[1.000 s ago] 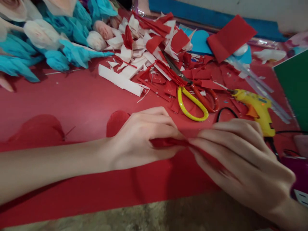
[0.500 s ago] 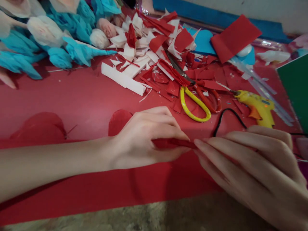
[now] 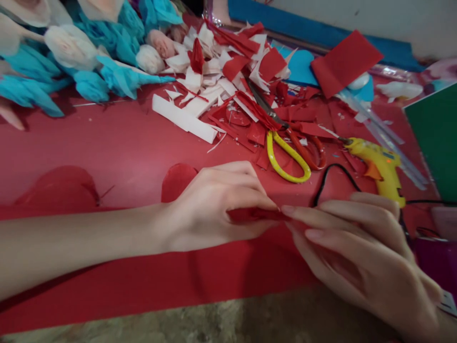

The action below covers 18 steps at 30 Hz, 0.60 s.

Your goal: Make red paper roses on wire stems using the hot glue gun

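Note:
Between my two hands, near the table's front edge, is a narrow piece of red crepe paper (image 3: 244,215). My left hand (image 3: 214,205) pinches it between thumb and fingers, and part of it shows inside the curl of the hand. Thumb and forefinger of my right hand (image 3: 360,252) close on the paper's right end, close to the left fingertips; the other fingers are bent. A rounded red paper piece (image 3: 177,182) lies behind my left wrist. Another rounded red piece (image 3: 67,186) rests farther left. The paper's far side is hidden by my fingers.
Scissors with yellow and red handles (image 3: 287,157) lie beyond my hands, beside a heap of red and white scraps (image 3: 228,62). A yellow glue gun (image 3: 382,164) with a black cord is at the right. Blue and white paper flowers (image 3: 89,85) fill the back left.
My right hand has shifted slightly left and turned, its fingers curling more around the paper's end. My left hand has stayed almost in place, still pinching the paper.

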Each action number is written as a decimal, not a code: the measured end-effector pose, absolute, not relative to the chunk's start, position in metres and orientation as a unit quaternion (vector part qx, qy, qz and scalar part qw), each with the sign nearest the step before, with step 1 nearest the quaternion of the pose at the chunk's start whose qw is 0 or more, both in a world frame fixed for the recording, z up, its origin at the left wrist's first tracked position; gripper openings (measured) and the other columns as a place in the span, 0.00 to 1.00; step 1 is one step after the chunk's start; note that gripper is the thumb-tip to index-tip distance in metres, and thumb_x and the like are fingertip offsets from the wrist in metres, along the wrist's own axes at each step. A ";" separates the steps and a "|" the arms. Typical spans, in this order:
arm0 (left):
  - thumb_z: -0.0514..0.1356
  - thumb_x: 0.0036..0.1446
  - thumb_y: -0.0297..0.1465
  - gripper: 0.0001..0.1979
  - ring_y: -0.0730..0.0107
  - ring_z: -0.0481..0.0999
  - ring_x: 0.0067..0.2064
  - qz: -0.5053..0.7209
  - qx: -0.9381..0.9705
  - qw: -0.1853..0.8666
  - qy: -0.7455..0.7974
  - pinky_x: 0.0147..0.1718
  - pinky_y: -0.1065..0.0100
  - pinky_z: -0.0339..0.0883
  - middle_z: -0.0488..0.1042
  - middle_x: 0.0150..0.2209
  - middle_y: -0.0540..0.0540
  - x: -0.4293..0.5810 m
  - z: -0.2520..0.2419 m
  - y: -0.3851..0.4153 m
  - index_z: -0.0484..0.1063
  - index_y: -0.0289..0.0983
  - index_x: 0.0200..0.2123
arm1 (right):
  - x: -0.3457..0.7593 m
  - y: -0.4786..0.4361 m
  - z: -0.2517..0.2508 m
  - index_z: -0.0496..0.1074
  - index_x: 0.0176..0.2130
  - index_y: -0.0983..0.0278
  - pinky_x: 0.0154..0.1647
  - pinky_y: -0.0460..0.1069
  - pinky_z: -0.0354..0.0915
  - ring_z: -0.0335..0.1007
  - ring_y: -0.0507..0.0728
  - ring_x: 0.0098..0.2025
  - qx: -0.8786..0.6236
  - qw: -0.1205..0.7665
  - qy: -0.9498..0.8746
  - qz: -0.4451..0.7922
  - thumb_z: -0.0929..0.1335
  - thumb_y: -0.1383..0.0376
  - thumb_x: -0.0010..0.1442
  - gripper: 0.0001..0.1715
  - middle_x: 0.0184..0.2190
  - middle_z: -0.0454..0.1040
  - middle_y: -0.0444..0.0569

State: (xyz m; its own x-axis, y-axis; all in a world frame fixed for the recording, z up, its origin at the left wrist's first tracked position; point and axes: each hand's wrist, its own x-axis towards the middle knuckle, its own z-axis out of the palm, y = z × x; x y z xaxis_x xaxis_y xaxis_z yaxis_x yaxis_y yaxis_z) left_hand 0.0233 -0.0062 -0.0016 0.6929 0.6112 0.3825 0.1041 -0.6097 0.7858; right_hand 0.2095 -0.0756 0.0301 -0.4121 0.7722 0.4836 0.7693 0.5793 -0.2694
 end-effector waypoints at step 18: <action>0.60 0.51 0.27 0.06 0.70 0.70 0.32 0.338 0.835 0.386 0.197 0.29 0.70 0.67 0.77 0.28 0.44 0.023 -0.005 -0.006 0.75 0.30 0.31 | 0.215 -0.080 0.021 0.64 0.33 0.63 0.33 0.51 0.61 0.63 0.53 0.31 -0.407 0.271 -0.870 -0.066 0.71 0.77 0.48 0.15 0.34 0.77 0.45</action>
